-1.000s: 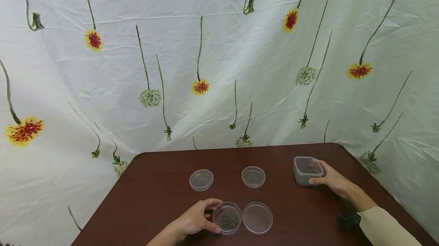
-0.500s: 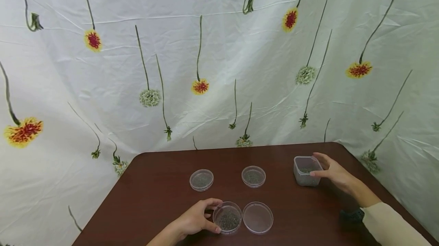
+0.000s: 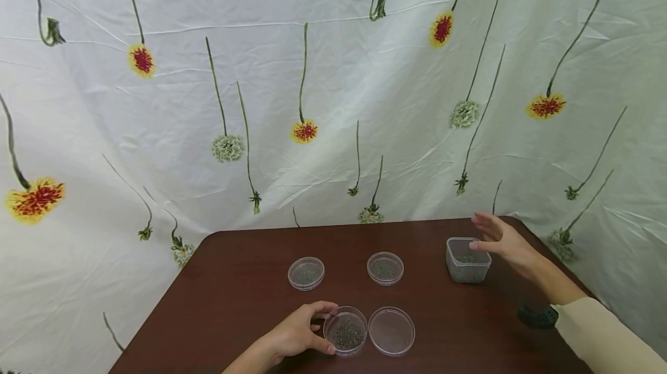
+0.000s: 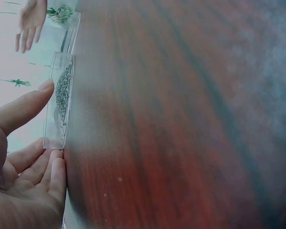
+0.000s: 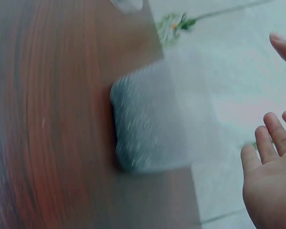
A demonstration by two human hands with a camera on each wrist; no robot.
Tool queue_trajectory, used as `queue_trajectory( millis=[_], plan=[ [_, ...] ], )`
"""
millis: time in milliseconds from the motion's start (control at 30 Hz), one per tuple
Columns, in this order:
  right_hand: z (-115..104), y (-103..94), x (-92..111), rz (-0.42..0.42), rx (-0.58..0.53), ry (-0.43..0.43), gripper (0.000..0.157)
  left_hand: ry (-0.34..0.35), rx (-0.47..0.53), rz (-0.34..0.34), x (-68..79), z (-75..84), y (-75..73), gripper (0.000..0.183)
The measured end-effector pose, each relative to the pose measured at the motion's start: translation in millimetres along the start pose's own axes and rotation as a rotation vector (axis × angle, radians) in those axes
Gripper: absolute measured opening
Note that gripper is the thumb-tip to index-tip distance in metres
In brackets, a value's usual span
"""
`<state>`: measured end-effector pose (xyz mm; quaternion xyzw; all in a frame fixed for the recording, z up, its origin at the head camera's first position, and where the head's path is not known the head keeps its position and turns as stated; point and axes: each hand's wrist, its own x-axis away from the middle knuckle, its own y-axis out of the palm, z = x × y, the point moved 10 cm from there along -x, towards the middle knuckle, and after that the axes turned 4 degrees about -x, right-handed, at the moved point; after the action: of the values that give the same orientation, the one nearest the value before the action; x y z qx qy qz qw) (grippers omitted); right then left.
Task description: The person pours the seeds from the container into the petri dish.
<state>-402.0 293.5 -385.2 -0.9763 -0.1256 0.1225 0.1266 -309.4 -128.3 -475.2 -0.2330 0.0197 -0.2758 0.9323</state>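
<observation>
My left hand (image 3: 297,332) holds a clear petri dish (image 3: 345,330) by its left side, thumb at the near edge and fingers at the far edge. Dark grey granules lie in the dish, which stands flat on the table; they also show in the left wrist view, heaped along the dish (image 4: 62,95). My right hand (image 3: 508,246) hovers over the right side of a clear square plastic tub (image 3: 468,270), apart from it, with thumb and fingers spread. Grey granules partly fill the tub, blurred in the right wrist view. An empty clear dish lid (image 3: 391,332) lies right of the held dish.
Two more petri dishes with greyish contents stand farther back, one at left (image 3: 305,274) and one in the middle (image 3: 385,270). The dark red-brown table (image 3: 234,281) ends at a hanging flower-print cloth (image 3: 333,84).
My right hand has let go of the tub and risen up and away from its right side, fingers spreading. The left hand and the dishes have stayed put.
</observation>
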Motion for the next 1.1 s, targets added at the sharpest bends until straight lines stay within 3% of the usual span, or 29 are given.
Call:
queue_trajectory(
  millis=[200, 500, 833, 1100],
  plan=[
    [-24.0, 23.5, -2.2, -0.060, -0.043, -0.060, 0.089, 0.004, -0.001, 0.000, 0.8, 0.6, -0.6, 0.075],
    [-37.0, 61.1, -4.9, -0.141, -0.105, -0.130, 0.085, 0.028, -0.024, -0.031, 0.3, -1.8, -0.7, 0.077],
    [-38.3, 123.9, 4.5, -0.319, -0.203, -0.176, 0.085, 0.013, -0.026, -0.027, 1.0, 1.1, -0.8, 0.076],
    [-23.1, 165.0, 17.3, -0.441, -0.258, -0.128, 0.086, 0.013, -0.029, -0.011, 1.4, 3.4, -0.1, 0.075]
  ],
)
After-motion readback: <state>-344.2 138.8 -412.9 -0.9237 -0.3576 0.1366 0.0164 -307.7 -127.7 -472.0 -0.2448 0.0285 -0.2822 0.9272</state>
